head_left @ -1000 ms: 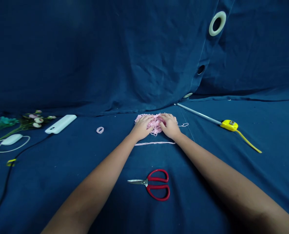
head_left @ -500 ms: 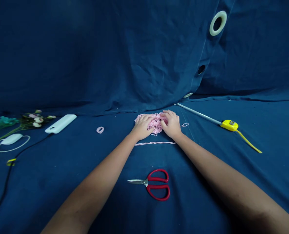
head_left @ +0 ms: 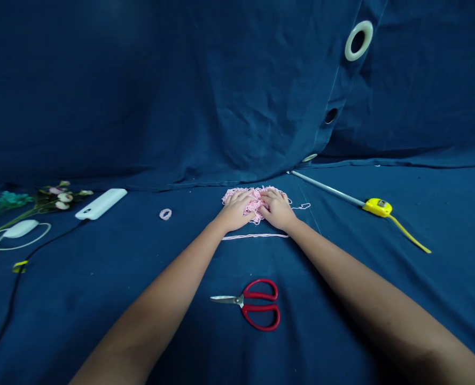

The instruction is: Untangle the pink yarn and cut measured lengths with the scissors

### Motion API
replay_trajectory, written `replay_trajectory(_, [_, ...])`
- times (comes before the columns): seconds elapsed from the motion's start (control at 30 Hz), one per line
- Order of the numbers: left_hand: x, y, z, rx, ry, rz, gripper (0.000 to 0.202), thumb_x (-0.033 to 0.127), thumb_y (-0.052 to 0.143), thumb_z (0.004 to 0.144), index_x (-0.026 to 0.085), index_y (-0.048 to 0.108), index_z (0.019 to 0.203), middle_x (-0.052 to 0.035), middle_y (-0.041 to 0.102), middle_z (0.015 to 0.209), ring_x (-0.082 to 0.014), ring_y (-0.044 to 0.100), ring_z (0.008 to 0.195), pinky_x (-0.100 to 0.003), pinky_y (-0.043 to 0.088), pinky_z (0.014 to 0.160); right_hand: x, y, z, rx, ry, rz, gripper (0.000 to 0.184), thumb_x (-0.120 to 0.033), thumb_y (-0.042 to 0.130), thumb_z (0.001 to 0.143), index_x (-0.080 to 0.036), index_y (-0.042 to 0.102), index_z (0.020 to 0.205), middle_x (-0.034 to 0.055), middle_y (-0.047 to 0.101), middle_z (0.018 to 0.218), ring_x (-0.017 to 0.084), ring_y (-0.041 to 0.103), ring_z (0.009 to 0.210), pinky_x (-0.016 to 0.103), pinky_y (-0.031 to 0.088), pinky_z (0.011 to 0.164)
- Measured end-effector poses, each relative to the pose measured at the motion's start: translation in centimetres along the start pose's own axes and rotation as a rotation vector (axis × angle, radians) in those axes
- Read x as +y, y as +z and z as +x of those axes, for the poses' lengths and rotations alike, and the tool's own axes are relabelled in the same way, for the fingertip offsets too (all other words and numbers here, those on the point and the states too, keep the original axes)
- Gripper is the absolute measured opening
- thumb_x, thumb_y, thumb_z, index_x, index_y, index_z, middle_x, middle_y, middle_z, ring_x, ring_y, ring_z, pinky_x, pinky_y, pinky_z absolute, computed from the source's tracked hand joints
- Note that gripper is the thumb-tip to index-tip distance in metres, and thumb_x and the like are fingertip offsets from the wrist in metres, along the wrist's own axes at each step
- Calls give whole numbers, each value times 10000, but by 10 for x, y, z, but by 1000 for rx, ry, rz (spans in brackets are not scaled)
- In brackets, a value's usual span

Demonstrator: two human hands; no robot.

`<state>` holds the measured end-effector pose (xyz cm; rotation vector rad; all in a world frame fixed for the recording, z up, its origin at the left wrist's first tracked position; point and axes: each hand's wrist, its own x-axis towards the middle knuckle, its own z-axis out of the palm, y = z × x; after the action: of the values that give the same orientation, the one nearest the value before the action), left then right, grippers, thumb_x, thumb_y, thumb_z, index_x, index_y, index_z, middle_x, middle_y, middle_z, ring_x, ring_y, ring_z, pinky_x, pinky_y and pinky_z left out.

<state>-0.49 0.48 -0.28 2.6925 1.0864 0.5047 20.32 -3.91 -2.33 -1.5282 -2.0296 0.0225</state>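
A loose, tangled heap of pink yarn (head_left: 257, 207) lies on the blue cloth ahead of me. On its left part rests my left hand (head_left: 235, 210), open, fingers spread over the strands and thumb toward the middle. From the right, my right hand (head_left: 278, 208) has its fingers bent into the heap, closed on some yarn; the fingertips are partly hidden among the loops. A thin loop of yarn (head_left: 302, 206) sticks out past the right hand. Between my wrists, a straight bundle of pink strands (head_left: 255, 236) runs crosswise just in front of the heap.
Red-handled scissors (head_left: 260, 303) lie between my forearms, blades pointing left. A small pink yarn ring (head_left: 165, 214) is to the left, past it a white power bank (head_left: 101, 204), cables and artificial flowers (head_left: 63, 199). To the right are a grey rod (head_left: 328, 188) and a yellow tape measure (head_left: 377, 207).
My right hand has shifted slightly down and left, its fingers going from stretched out to bent into the yarn, uncovering the heap's right edge. The left hand stays nearly in place.
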Motion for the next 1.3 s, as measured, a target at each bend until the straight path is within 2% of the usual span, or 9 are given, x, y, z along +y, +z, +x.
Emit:
replay_trajectory(0.17, [-1, 1, 1, -21, 12, -2, 607, 393, 547, 982, 306, 496, 1580, -41, 358, 1728, -328, 287, 1601, -582, 239, 1316, -1, -2, 0, 82, -24, 82, 483, -275, 500, 1012, -211, 627, 1474, 101, 584, 1556, 306, 486, 1452, 536, 349, 1210])
replay_trajectory(0.33, [3, -2, -1, 46, 33, 31, 583, 340, 574, 966, 288, 534, 1546, -36, 255, 1770, -335, 247, 1613, -590, 244, 1314, -1, -5, 0, 63, -129, 169, 443, -259, 504, 1002, -247, 692, 1403, 66, 648, 1481, 273, 534, 1398, 506, 363, 1220])
replay_trajectory(0.5, [5, -2, -2, 82, 58, 34, 613, 300, 559, 964, 290, 487, 1572, -37, 434, 1682, -294, 362, 1554, -537, 271, 1312, -3, -6, -1, 122, -21, 144, 414, -235, 514, 984, -229, 735, 1333, 71, 696, 1419, 293, 557, 1348, 516, 400, 1145])
replay_trajectory(0.7, [4, -1, -2, 113, 7, 67, 654, 326, 546, 977, 266, 411, 1614, -60, 360, 1726, -320, 320, 1575, -572, 232, 1310, 1, -2, 1, 202, 121, 100, 439, -237, 490, 971, -211, 729, 1339, 88, 682, 1440, 328, 546, 1347, 533, 407, 1122])
replay_trajectory(1.0, [1, 2, 0, 256, -131, 75, 914, 351, 629, 923, 237, 165, 1701, -146, 202, 1770, -392, 270, 1587, -603, 288, 1264, -8, -14, -2, 393, 166, 50, 691, -237, 427, 965, -179, 368, 1652, 146, 392, 1686, 321, 396, 1509, 535, 363, 1187])
replay_trajectory(1.07, [1, 2, 0, 258, -135, 70, 922, 375, 628, 934, 227, 144, 1705, -159, 214, 1763, -391, 271, 1587, -598, 297, 1261, -10, -16, -3, 419, 121, 51, 607, -245, 443, 972, -201, 493, 1575, 130, 459, 1641, 309, 410, 1498, 521, 355, 1192])
replay_trajectory(1.13, [2, 1, -1, 221, -105, 69, 889, 394, 609, 953, 220, 162, 1702, -160, 245, 1752, -375, 272, 1591, -592, 294, 1268, -11, -16, -4, 388, 76, 60, 413, -270, 480, 977, -230, 710, 1317, 104, 601, 1504, 309, 452, 1457, 515, 354, 1186])
replay_trajectory(1.2, [3, -1, -1, 170, -47, 67, 826, 403, 583, 975, 227, 213, 1693, -139, 264, 1751, -353, 268, 1597, -577, 269, 1288, -10, -13, -3, 335, 43, 75, 278, -295, 522, 970, -244, 787, 1034, 84, 682, 1383, 318, 479, 1425, 517, 360, 1175])
replay_trajectory(1.3, [5, -3, -1, 111, 37, 55, 752, 408, 554, 1003, 259, 270, 1683, -92, 273, 1758, -324, 259, 1607, -539, 229, 1319, -7, -9, -2, 251, 1, 117, 267, -304, 561, 952, -246, 792, 1075, 71, 679, 1408, 324, 492, 1411, 518, 380, 1160])
